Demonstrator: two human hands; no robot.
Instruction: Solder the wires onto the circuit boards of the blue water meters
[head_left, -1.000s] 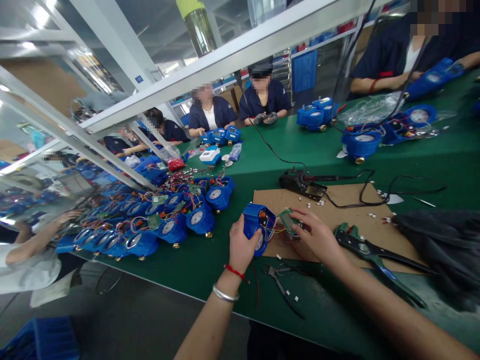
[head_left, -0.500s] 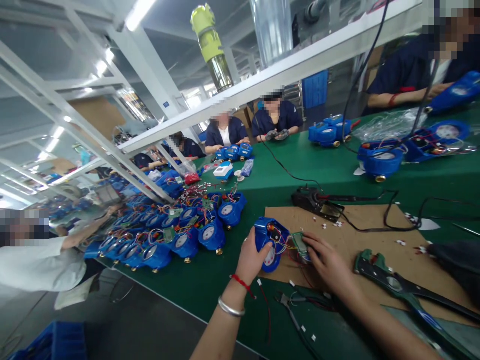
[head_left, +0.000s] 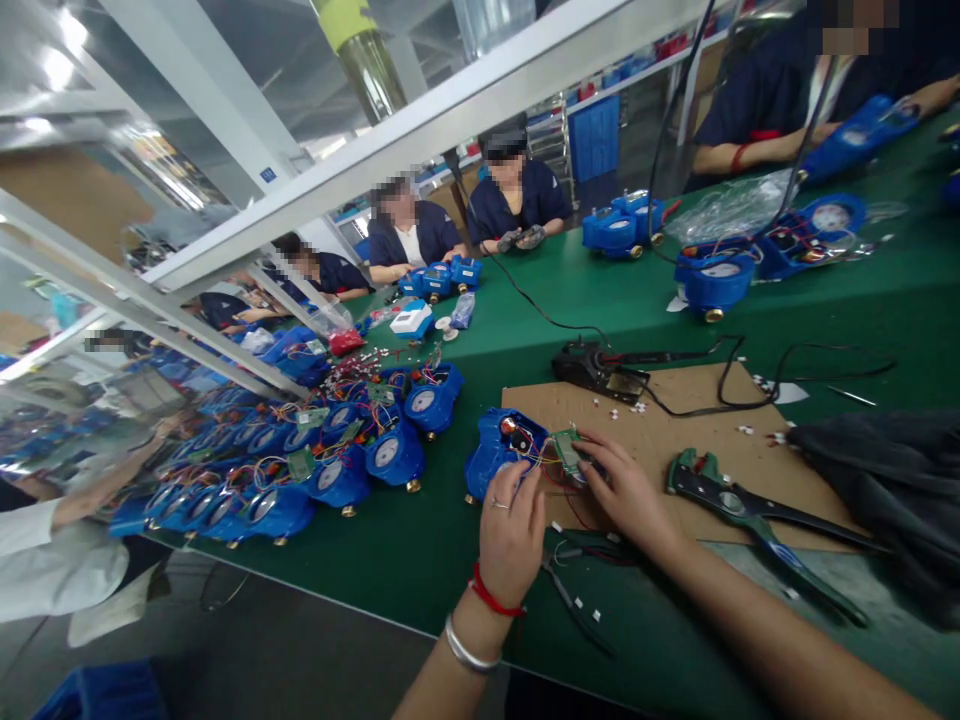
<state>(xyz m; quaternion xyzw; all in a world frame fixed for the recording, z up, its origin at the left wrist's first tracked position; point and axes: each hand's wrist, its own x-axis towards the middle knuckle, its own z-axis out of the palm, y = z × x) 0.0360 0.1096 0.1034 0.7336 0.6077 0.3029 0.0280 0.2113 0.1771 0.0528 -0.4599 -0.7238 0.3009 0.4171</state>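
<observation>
Your right hand (head_left: 626,490) pinches the circuit board (head_left: 566,455) over the cardboard sheet (head_left: 701,430), apparently steadying its wires (head_left: 547,457) for your left hand (head_left: 512,530), grip unclear; the blue meter (head_left: 489,445) sits at the cardboard sheet's left edge.

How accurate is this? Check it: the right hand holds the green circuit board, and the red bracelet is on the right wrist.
Wrong side: the head view shows the red bracelet on the left wrist. The right hand does hold the green circuit board.
</observation>
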